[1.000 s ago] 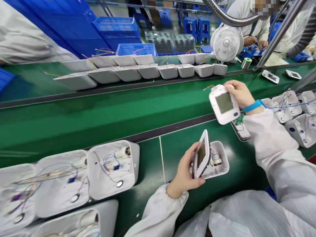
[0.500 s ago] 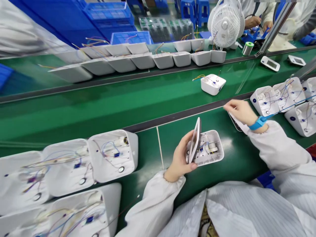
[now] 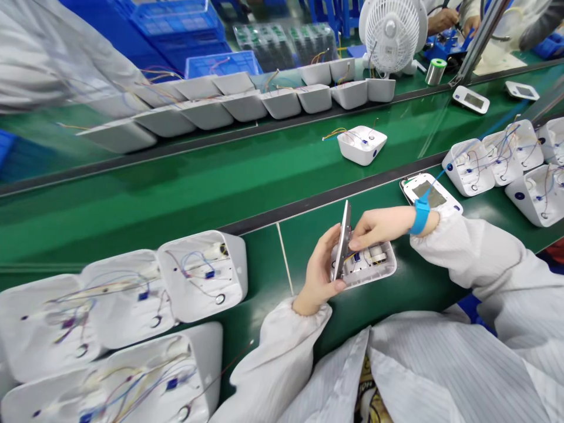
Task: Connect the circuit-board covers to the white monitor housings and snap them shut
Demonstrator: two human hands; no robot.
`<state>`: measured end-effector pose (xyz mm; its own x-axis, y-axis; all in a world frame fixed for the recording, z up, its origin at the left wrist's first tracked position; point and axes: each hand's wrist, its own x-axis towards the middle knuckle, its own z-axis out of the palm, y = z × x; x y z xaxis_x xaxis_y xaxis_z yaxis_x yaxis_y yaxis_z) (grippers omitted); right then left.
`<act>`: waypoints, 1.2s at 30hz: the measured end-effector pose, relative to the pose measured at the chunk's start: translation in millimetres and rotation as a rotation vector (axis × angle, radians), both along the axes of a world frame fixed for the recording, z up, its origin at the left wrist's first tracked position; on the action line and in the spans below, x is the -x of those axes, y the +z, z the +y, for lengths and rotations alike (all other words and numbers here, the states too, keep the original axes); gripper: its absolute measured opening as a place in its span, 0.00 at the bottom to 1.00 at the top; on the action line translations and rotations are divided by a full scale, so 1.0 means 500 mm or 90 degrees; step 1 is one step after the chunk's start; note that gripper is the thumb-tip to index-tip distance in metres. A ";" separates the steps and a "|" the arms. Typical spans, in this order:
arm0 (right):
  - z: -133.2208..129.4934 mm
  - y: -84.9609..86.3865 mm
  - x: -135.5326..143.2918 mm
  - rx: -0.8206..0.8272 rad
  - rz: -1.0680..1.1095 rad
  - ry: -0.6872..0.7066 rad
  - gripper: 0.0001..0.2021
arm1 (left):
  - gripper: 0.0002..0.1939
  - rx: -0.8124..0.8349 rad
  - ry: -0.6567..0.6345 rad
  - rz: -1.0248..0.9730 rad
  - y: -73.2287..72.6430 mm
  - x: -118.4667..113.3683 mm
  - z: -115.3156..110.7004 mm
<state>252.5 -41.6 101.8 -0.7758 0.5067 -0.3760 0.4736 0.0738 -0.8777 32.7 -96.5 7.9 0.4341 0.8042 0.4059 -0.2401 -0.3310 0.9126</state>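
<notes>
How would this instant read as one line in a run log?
left hand: holds front panel upright | right hand: fingertips on panel, over open casing | conveyor belt: one casing

open casing [image 3: 360, 144] sitting alone on green conveyor belt [image 3: 176, 188] | wired casings [image 3: 132, 299] lying near left on counter [image 3: 264, 305] | white fan [image 3: 388, 29] standing beyond belt | solder spool [image 3: 435, 71] standing beside fan | blue crates [image 3: 176, 23] sitting far left

no readable text, label, brand or number anywhere: display panels on the white device housings blank, crates and fan unmarked, any print on the circuit boards too small to make out.
</notes>
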 end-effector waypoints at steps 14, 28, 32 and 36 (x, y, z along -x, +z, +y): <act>-0.001 0.007 0.040 -0.149 -0.069 0.077 0.08 | 0.50 0.018 -0.010 0.014 -0.001 0.003 -0.002; -0.119 -0.019 0.053 -0.518 -0.236 -0.059 0.11 | 0.50 0.040 -0.004 0.023 -0.003 0.004 -0.005; -0.109 -0.033 0.052 -0.441 -0.217 -0.028 0.09 | 0.50 0.044 -0.008 0.018 -0.006 0.004 -0.005; -0.095 -0.030 0.044 -0.520 -0.280 0.018 0.11 | 0.50 -0.016 0.021 0.046 -0.020 0.003 -0.007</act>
<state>230.6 -89.0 86.9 -0.6634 0.7276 -0.1748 0.7409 0.6058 -0.2901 31.3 -100.0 -2.1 0.4364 0.8084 0.3951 -0.1631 -0.3608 0.9183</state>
